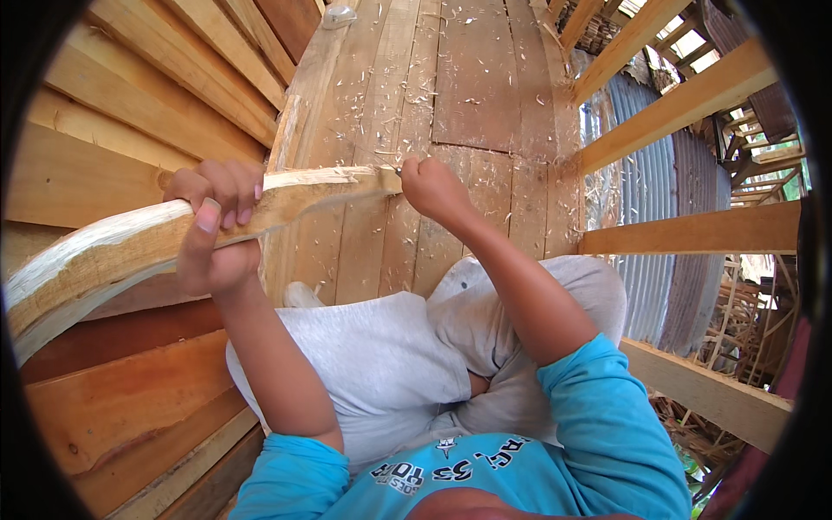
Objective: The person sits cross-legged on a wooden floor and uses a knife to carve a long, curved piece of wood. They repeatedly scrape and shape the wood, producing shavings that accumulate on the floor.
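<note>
A long, curved piece of pale wood [290, 201] reaches from the far left to the middle of the view, with a whitish, rough upper edge. My left hand [221, 212] is wrapped round it, thumb on the near side and fingers over the far side. At the wood's right end my right hand [433, 185] is closed in a fist. A small dark tip shows between that fist and the wood; the fist hides the rest, so its kind cannot be told.
Thin wood shavings lie scattered over the plank floor [477, 91]. Stacked boards [130, 195] stand close on the left. At right are wooden rails [693, 227] with corrugated metal sheets [646, 173] beyond. My folded legs [373, 338] are below the wood. A clear plastic item [338, 16] lies far ahead.
</note>
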`<state>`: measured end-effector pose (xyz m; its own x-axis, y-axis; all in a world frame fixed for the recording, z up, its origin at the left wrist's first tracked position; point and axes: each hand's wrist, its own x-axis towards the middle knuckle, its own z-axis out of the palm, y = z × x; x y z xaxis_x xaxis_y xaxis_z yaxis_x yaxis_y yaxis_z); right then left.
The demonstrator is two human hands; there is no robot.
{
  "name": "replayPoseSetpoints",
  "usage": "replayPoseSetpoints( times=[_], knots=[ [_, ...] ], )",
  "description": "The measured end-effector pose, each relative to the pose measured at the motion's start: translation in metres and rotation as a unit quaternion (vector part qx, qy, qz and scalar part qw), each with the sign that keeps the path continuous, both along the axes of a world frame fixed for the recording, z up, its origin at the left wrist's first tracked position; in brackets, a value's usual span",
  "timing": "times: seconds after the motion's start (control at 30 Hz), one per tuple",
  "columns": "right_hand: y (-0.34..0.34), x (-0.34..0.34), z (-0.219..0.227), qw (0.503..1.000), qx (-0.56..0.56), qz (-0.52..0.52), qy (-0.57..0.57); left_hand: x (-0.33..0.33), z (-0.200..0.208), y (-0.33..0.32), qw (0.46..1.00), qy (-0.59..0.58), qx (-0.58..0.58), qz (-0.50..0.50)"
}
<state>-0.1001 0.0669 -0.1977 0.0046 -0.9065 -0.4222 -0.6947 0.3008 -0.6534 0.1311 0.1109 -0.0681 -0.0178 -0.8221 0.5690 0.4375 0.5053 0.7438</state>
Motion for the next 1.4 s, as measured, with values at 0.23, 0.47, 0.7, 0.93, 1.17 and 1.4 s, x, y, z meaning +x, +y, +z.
replayPoseSetpoints(
  times=[0.23, 0.47, 0.7, 0.93, 1.17, 1.4],
  knots=[
    [-0.002, 0.004, -0.008, 0.998, -0.053, 0.004, 0.031, -0.003, 0.004, -0.003, 1.000, -0.006, 0.006, 0.024],
    [0.001, 0.016, 0.003, 0.999, -0.040, 0.001, 0.005, -0.004, 0.004, -0.002, 0.999, -0.004, 0.014, 0.051],
    [0.005, 0.010, 0.016, 0.998, -0.043, -0.015, -0.031, 0.000, 0.003, 0.001, 1.000, -0.019, 0.003, 0.014],
    [0.000, 0.010, 0.015, 0.999, -0.042, 0.016, -0.008, -0.002, 0.004, 0.000, 1.000, -0.018, -0.002, 0.008],
    [-0.006, 0.003, -0.018, 0.999, -0.044, 0.014, 0.021, 0.001, 0.001, 0.002, 1.000, -0.020, -0.003, 0.000],
    [-0.013, -0.010, -0.034, 0.993, 0.021, 0.010, 0.119, -0.006, 0.007, 0.003, 1.000, -0.022, -0.009, -0.002]
  ],
)
